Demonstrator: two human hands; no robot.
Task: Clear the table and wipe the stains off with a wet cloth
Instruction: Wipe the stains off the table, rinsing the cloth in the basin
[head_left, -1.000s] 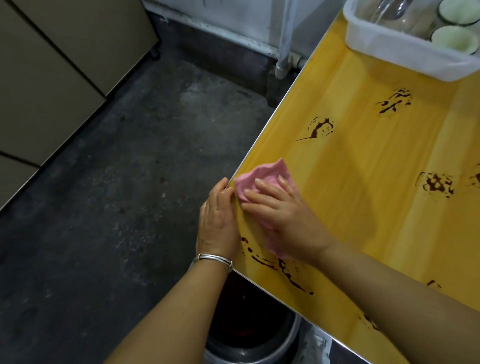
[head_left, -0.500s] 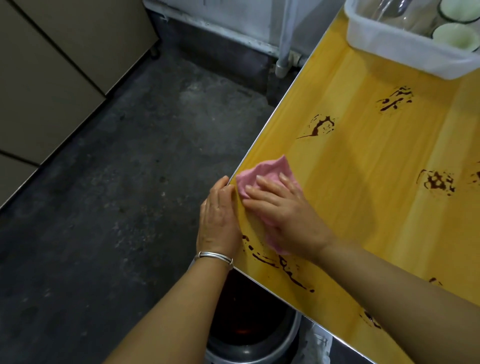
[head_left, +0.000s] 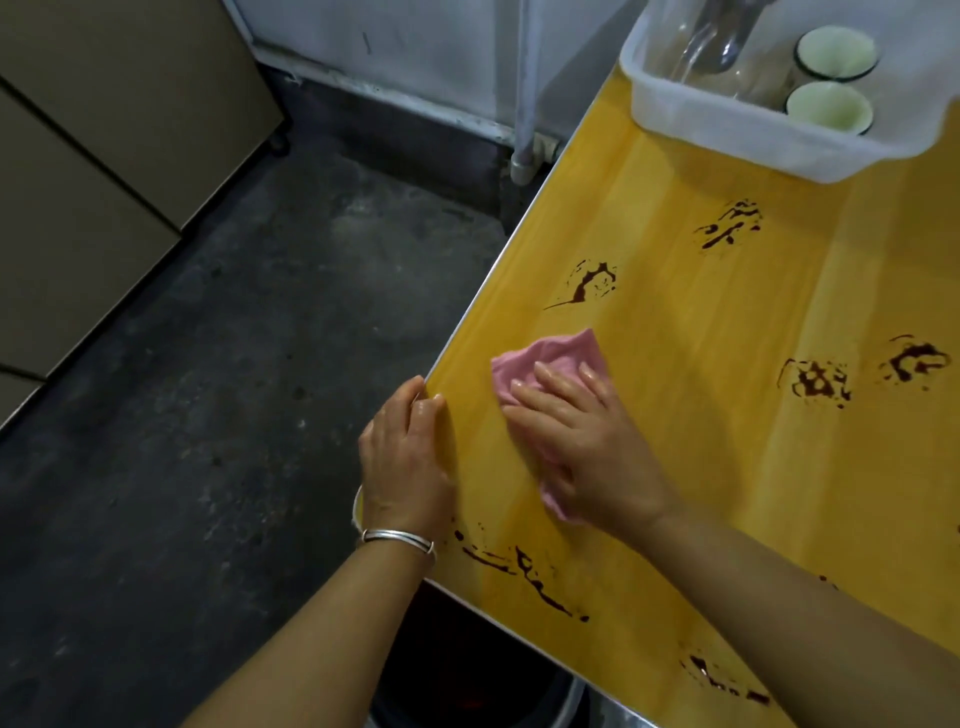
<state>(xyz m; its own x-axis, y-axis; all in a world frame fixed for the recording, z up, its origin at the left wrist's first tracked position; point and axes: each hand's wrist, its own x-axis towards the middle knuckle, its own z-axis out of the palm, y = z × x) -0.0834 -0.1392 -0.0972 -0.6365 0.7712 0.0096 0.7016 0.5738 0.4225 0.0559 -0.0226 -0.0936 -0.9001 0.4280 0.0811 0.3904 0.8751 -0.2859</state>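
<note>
step: wiping | right hand (head_left: 587, 441) lies flat, fingers straight, pressing the pink cloth (head_left: 550, 358) on the table (head_left: 701, 322) near its edge | left hand (head_left: 405, 457) rests on that edge | next: slide it onto the stain (head_left: 587, 286) ahead

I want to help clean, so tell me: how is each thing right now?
Table: stained with dark marks.
Pink cloth: crumpled, lying on the table.
Right hand: fingers straight, pressing the cloth.
Left hand: resting on the table edge.
White tub: holding two upright cups.
</note>
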